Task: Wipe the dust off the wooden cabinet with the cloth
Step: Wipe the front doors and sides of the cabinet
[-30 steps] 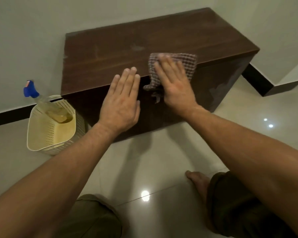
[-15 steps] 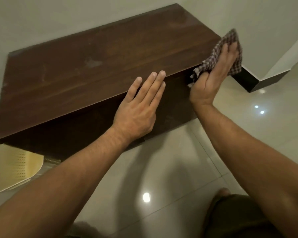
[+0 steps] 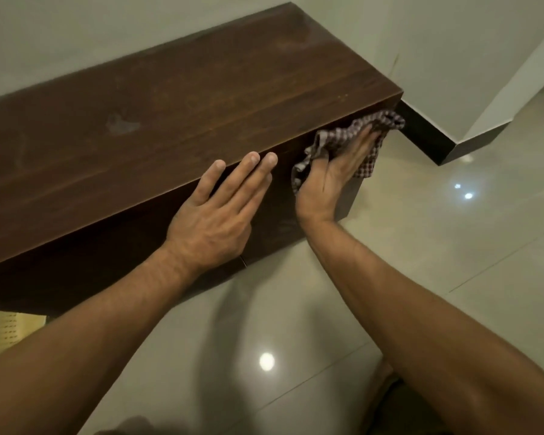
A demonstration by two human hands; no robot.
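A low dark wooden cabinet point(image 3: 176, 114) stands against the pale wall, its top showing a dusty smudge left of centre. My right hand point(image 3: 330, 180) presses a brown-and-white checked cloth point(image 3: 336, 139) flat against the cabinet's front face near its right corner, just under the top edge. Part of the cloth bunches out above and left of the fingers. My left hand point(image 3: 220, 215) lies flat on the front top edge, fingers spread, holding nothing.
Glossy beige floor tiles point(image 3: 453, 277) stretch to the right and below. A dark skirting board point(image 3: 427, 136) runs along the wall corner behind the cabinet. A cream perforated basket point(image 3: 7, 334) peeks out at the lower left. My knee shows at the bottom right.
My right hand carried the cloth from the top edge near the middle to the right end, then down onto the front face by the corner. The view swung right; the left hand stayed on the edge.
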